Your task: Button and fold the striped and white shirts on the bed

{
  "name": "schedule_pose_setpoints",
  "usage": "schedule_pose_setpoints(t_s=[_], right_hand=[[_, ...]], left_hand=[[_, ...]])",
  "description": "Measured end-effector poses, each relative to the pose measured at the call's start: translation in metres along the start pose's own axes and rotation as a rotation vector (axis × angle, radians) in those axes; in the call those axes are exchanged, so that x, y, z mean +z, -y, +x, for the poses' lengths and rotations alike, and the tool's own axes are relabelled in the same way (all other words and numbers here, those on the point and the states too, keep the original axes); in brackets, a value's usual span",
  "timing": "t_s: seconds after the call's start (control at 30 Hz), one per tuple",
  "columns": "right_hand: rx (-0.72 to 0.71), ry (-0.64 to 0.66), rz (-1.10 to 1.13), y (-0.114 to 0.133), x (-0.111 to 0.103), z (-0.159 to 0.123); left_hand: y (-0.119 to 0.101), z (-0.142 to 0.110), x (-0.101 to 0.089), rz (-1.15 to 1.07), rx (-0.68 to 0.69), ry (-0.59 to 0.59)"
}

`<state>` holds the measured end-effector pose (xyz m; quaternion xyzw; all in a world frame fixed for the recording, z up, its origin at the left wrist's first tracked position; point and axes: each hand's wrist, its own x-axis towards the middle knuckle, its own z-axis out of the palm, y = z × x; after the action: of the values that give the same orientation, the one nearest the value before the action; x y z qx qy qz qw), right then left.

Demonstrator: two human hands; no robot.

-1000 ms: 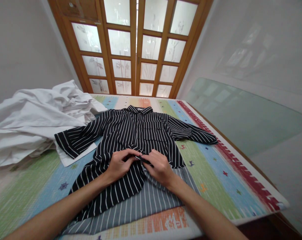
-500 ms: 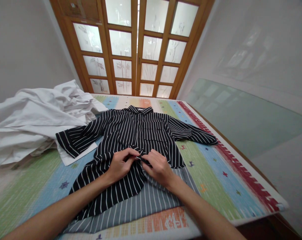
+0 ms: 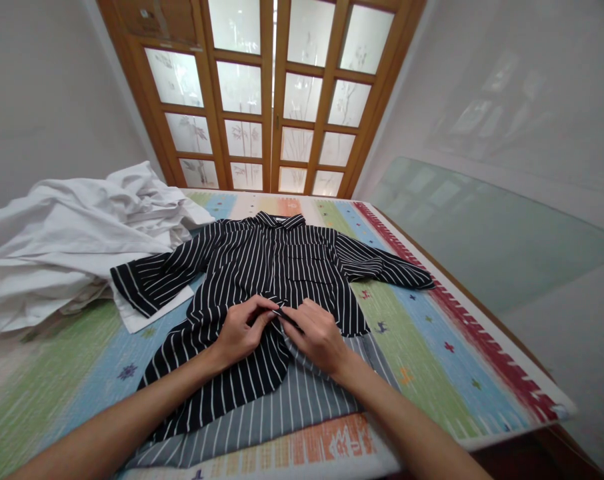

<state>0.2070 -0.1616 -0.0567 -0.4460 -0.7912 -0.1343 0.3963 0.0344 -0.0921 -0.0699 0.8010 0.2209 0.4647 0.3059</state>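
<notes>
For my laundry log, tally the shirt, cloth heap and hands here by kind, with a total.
Striped shirt: 1
Heap of white cloth: 1 (pieces within can't be counted)
Left hand and right hand: 2
Total: 4

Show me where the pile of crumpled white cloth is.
In the head view, the pile of crumpled white cloth lies at the left on the multicoloured patterned cover, right beside one sleeve of the black, white-striped shirt.

text: none readable | labels: none readable | brands: none readable | numbers: none readable | signs: none readable
</notes>
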Motion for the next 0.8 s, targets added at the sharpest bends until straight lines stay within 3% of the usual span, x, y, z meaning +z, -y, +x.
schedule_pose_setpoints(t_s=[0.57, 0.8], right_hand=[[-0.080, -0.006, -0.106, 0.0048, 0.0025, 0.0044], [-0.012, -0.071, -0.124, 0.0063, 0.0033, 0.0036]], left_hand=[[0.0003, -0.0031, 0.0024, 0.144, 0.352, -0.032], [0.0011, -0.0043, 0.0027, 0.175, 0.430, 0.015]])
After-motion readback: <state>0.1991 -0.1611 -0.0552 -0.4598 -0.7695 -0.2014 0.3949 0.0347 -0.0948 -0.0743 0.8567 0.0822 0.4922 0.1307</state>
